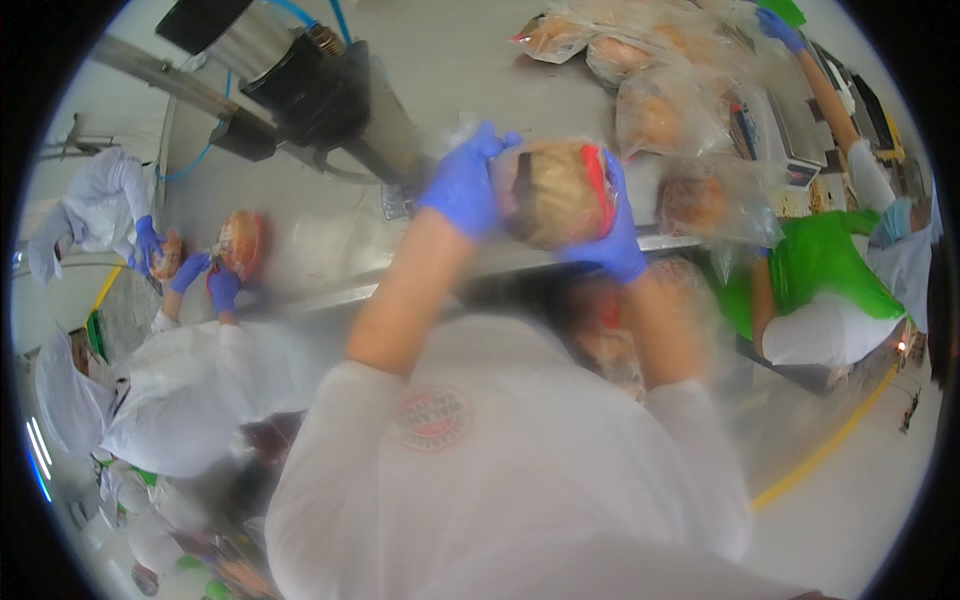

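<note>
Between my two blue-gloved hands is a clear-wrapped round tan food item (553, 192) with a red band on its right side and a dark patch on its left; its exact kind does not show. My left hand (466, 182) grips its left end, where the clear plastic gathers, close to the foot of a black and metal machine (335, 105). Around the right side and underside, my right hand (612, 235) is closed. The item is held above the near edge of the metal table (340, 296). Motion blurs it slightly.
Several bagged round items (655, 115) lie to the right on the table, with more bags (610, 340) below its edge. A co-worker in green and white (830, 275) is at the right. Co-workers at the left handle a netted orange-brown item (241, 243). Blue hoses (290, 10) run to the machine.
</note>
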The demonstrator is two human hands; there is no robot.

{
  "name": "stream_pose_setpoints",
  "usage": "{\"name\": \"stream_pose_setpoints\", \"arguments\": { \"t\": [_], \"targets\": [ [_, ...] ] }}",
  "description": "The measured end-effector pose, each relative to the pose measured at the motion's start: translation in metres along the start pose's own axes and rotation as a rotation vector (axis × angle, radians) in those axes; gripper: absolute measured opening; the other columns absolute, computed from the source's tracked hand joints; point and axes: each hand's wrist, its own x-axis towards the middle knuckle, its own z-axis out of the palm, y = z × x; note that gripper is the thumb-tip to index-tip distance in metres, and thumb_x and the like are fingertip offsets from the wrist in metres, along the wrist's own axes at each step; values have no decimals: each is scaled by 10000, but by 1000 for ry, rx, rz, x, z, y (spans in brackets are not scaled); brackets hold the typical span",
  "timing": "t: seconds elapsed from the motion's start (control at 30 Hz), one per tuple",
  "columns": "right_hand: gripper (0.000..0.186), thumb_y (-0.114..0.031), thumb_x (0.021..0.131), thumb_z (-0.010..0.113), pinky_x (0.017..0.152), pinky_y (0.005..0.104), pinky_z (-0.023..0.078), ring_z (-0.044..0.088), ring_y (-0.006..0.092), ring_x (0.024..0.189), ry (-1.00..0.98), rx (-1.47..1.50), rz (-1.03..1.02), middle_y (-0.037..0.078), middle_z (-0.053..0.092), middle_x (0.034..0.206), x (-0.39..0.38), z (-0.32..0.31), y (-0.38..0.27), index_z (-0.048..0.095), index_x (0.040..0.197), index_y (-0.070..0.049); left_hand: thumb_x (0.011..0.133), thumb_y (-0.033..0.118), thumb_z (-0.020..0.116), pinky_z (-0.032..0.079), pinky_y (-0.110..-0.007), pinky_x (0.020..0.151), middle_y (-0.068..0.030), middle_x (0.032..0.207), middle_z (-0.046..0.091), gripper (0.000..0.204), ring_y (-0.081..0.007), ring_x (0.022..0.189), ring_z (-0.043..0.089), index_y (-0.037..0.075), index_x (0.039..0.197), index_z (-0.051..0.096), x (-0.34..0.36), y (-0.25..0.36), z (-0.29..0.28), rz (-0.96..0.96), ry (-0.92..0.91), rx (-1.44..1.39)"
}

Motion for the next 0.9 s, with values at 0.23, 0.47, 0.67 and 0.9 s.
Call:
{"name": "stream_pose_setpoints", "arguments": {
  "t": [0.23,0.47,0.67,0.9],
  "targets": [
    [609,-297,777,598,977,441,397,498,296,1124,136,1177,498,158,500,1239,-20,49,58,397,1278,-16,909,231,476,416,-302,776,-36,891,555,186,-168,865,528,83,929,587,-57,3,-35,700,237,1191],
    [594,-376,794,573,966,413,405,510,276,1101,130,972,692,132,512,1223,-15,80,110,428,1255,-30,864,193,577,429,-226,627,9,866,583,138,-79,749,525,83,946,600,-56,13,-169,858,253,1130],
    [571,-377,823,532,963,408,409,503,269,1122,77,798,540,125,507,1233,8,86,133,421,1265,-31,805,99,648,462,-222,623,-32,845,617,152,-93,720,558,17,925,605,-44,29,-177,568,285,592],
    [572,-373,820,556,971,412,404,500,275,1122,107,1010,734,134,501,1236,34,77,184,420,1260,-33,767,39,651,468,-241,601,-36,743,628,84,-107,636,566,4,840,628,6,21,-219,847,603,855]
  ]
}}
